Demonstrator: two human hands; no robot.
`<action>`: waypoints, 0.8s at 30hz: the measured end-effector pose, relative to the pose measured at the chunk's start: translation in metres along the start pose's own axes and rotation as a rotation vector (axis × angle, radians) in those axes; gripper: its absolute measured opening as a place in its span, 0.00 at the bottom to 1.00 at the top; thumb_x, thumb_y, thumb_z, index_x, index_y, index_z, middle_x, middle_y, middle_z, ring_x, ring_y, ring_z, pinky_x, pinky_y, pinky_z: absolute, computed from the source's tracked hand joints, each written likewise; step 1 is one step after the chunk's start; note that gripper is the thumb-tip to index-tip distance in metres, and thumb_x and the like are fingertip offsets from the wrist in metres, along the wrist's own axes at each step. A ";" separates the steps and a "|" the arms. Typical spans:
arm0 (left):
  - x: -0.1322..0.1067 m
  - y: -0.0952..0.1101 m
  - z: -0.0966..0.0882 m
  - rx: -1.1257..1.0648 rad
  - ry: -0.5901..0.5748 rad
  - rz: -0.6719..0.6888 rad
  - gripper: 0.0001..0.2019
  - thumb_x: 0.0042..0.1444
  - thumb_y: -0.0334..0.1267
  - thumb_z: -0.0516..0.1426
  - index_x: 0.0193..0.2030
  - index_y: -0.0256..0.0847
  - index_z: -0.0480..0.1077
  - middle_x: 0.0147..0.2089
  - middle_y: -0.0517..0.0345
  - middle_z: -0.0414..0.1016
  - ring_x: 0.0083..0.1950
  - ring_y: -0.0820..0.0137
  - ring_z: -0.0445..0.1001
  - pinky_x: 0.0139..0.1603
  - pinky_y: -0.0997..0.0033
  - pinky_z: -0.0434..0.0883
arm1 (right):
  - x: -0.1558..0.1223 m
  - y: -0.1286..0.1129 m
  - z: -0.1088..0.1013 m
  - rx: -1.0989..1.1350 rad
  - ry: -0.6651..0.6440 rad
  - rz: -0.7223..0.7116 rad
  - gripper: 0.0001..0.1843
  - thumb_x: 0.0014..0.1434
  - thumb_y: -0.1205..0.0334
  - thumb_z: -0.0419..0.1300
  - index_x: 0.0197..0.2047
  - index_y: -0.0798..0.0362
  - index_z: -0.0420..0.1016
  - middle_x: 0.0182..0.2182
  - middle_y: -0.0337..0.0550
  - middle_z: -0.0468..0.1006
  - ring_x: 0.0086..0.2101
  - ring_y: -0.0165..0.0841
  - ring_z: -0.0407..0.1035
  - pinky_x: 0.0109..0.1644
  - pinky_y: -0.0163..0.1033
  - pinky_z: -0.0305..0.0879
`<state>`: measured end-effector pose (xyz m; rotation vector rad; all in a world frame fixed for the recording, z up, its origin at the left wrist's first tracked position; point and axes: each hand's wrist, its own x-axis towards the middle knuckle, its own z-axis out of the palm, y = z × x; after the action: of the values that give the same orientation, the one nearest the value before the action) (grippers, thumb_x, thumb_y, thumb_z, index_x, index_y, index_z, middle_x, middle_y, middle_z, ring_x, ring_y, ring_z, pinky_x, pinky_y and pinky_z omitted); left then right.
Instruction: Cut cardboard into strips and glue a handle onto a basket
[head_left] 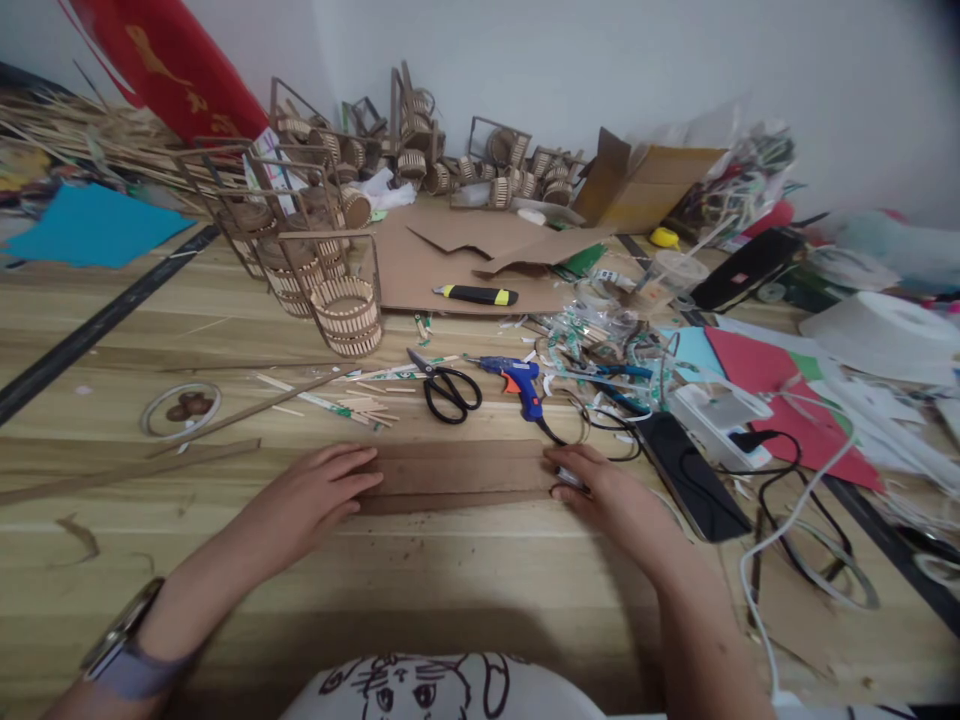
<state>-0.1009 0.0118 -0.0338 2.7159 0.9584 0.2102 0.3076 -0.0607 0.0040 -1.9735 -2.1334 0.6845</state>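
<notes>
Cardboard strip (457, 477) held down at both ends on a wooden table (450, 590)
Left hand (319, 495) lies open, palm down, on the strip's left end; right hand (600, 495) curls over the right end, and I cannot tell whether it grips. The strip is long, flat and dull brown, and lies crosswise near the black-handled scissors (448, 388) and blue glue gun (517, 380). Gold marks on the red banner (172, 60) are too blurred to read
</notes>
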 end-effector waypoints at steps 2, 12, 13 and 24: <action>-0.003 -0.002 0.001 -0.016 0.011 -0.010 0.18 0.67 0.33 0.54 0.60 0.50 0.75 0.67 0.54 0.72 0.66 0.58 0.69 0.65 0.53 0.71 | -0.001 0.001 0.000 0.009 0.018 -0.001 0.22 0.63 0.66 0.55 0.58 0.49 0.75 0.55 0.52 0.77 0.52 0.42 0.76 0.54 0.45 0.71; -0.011 0.005 -0.002 -0.102 0.034 -0.046 0.19 0.67 0.31 0.52 0.60 0.49 0.76 0.65 0.53 0.73 0.66 0.60 0.70 0.65 0.55 0.71 | 0.002 0.020 0.013 0.013 0.065 -0.059 0.21 0.62 0.63 0.53 0.56 0.48 0.77 0.56 0.52 0.77 0.51 0.44 0.76 0.55 0.49 0.72; -0.012 0.007 -0.005 -0.104 0.039 -0.072 0.19 0.67 0.30 0.52 0.60 0.48 0.76 0.65 0.52 0.73 0.66 0.60 0.70 0.66 0.54 0.70 | 0.003 0.023 0.014 0.012 0.074 -0.066 0.21 0.62 0.61 0.53 0.55 0.48 0.77 0.55 0.52 0.77 0.51 0.45 0.76 0.55 0.49 0.72; -0.020 0.005 -0.009 -0.117 0.021 -0.118 0.17 0.67 0.29 0.53 0.58 0.42 0.76 0.64 0.48 0.74 0.63 0.61 0.74 0.64 0.54 0.72 | 0.006 0.039 0.014 -0.006 0.071 -0.119 0.22 0.65 0.54 0.53 0.58 0.47 0.77 0.56 0.54 0.77 0.51 0.46 0.77 0.55 0.50 0.74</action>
<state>-0.1158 -0.0030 -0.0246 2.5469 1.0734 0.2643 0.3365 -0.0573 -0.0267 -1.8273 -2.1914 0.5797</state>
